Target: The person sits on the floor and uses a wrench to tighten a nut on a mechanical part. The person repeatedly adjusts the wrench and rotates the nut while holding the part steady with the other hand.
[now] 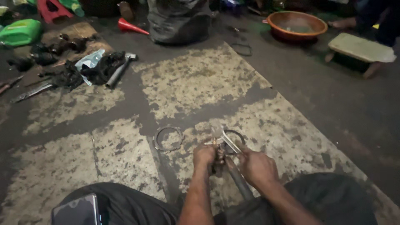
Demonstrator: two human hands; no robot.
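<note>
Floor: stained, worn sheet [200,83] on a dark workshop floor, tools scattered far left.
Left hand [204,155]: closed around a small dark metal part [218,160], near centre.
Right hand [256,166]: fingers wrapped on a silver spanner [230,142] set to that part.
Progress: judged mid-way; a grey metal ring [168,138] lies loose just left, the shaft's grey rod [239,181] not yet freed.
</note>
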